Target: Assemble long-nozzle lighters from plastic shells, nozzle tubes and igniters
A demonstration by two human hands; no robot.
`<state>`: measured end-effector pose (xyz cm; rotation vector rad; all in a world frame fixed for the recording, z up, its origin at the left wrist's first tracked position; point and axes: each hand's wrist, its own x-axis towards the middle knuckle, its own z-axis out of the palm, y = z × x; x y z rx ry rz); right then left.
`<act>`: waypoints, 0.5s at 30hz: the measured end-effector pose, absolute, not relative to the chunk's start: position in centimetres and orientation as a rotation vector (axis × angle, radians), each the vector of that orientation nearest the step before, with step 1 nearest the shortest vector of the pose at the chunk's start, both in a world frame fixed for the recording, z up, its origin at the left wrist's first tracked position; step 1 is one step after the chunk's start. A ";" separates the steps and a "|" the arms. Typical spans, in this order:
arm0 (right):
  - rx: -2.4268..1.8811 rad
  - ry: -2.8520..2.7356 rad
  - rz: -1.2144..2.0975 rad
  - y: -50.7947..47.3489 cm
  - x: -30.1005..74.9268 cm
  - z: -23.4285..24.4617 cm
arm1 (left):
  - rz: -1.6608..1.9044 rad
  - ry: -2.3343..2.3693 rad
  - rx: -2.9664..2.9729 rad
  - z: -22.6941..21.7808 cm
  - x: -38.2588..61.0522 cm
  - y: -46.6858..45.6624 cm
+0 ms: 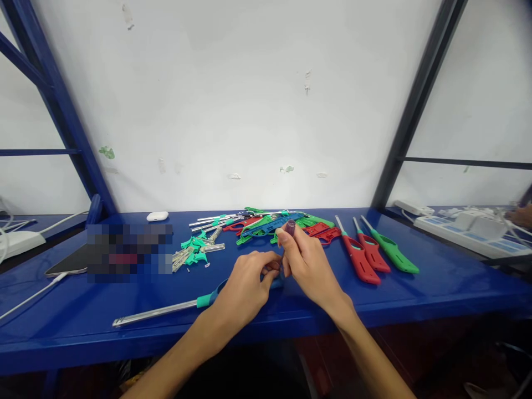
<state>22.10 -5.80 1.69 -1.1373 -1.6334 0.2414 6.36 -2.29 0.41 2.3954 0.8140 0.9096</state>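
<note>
A blue long-neck gas lighter (155,314) lies along the front of the table, its metal tube and teal collar pointing left. Over its body, my left hand (245,282) is closed, thumb and fingers pinched together near the handle end. My right hand (307,263) wraps round the purple handle of what looks like a screwdriver (290,226), held nearly upright above the lighter. Fingers hide the tool's tip. Behind my hands is a heap of red, green and blue lighter casings (261,226) with metal tubes. Teal and clear plastic parts (195,249) are scattered to its left.
Two red lighters (359,260) and a green lighter (390,249) lie side by side at the right. A white earbud case (158,216) and a phone (68,261) with a cable are at the left. A power strip (469,238) stands beyond the right frame post.
</note>
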 end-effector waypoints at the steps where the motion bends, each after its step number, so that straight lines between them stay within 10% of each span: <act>1: -1.134 -1.634 0.240 -5.9 22.1 1.7 | 0.914 0.816 2.404 0.3 6.4 -2.2; 15: -1.101 -1.570 0.154 -6.3 21.5 1.5 | 0.915 0.742 2.461 -0.1 6.4 -2.1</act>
